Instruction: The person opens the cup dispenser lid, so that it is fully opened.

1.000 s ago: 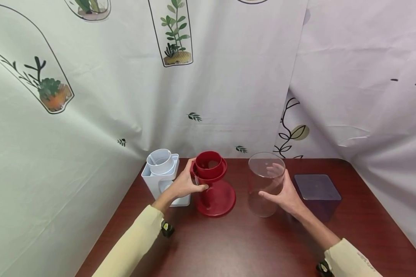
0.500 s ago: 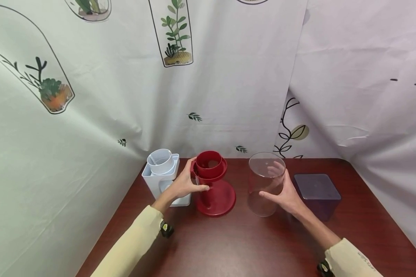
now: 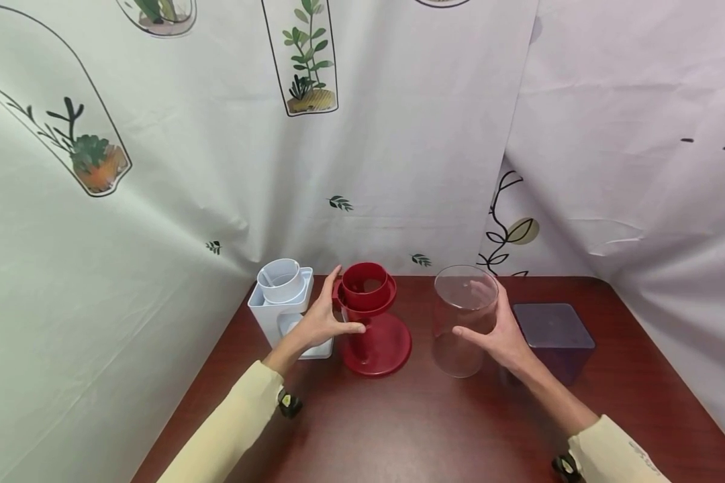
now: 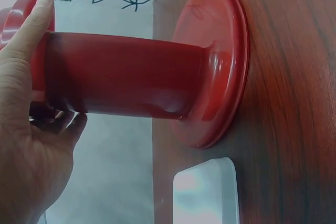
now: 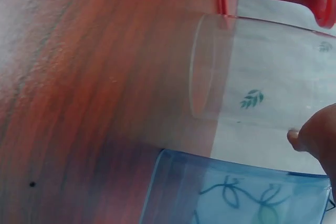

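Observation:
A red stand (image 3: 368,305) with a broad round base, a column and a cup-like top stands upright at the back of the table. My left hand (image 3: 323,322) is at its left side, thumb and fingers spread around the upper part. In the left wrist view the thumb (image 4: 37,22) lies by the red rim and the other fingers are below the column. To the right, a clear, see-through cylinder (image 3: 462,335) stands upright. Beside its right side is my right hand (image 3: 501,335), thumb in front and fingers behind, spread apart. In the right wrist view the thumb (image 5: 310,135) is close to the cylinder wall.
A white square container (image 3: 272,318) with a round white cup (image 3: 280,285) on top is left of the red stand. Right of the cylinder sits a bluish see-through box (image 3: 552,325). A white printed sheet (image 3: 387,168) hangs behind the dark red wooden table (image 3: 399,429).
The fingers of my left hand have straightened and moved off the red stand's side. My right hand's fingers have spread and drawn back from the cylinder. The objects stay in place.

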Motion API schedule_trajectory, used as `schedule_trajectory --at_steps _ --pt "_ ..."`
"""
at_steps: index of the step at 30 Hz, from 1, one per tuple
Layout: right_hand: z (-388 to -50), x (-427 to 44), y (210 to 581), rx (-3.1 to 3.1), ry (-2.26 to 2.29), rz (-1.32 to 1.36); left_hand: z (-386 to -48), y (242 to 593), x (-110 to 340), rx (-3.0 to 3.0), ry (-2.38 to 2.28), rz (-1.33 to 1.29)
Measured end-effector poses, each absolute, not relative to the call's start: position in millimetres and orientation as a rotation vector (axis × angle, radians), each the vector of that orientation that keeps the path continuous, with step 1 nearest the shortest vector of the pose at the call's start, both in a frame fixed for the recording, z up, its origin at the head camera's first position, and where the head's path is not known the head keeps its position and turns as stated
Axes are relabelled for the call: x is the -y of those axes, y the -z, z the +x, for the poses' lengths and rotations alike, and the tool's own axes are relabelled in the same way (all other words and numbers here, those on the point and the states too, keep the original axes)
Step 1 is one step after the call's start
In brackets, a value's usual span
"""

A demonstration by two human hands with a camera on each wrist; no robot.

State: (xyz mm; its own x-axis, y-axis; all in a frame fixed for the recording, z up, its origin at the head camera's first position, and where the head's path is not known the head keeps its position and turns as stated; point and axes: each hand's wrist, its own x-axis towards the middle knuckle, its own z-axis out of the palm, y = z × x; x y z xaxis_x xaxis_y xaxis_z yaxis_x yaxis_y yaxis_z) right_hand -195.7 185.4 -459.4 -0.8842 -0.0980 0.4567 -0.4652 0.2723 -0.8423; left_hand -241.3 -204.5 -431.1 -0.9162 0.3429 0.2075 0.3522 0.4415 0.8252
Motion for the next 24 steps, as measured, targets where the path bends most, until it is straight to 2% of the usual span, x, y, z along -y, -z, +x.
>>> schedule_trajectory --at_steps 24 --pt "-184 -189 428 2.176 -1.662 0.491 -226 421 203 2.488 1.509 -0.625"
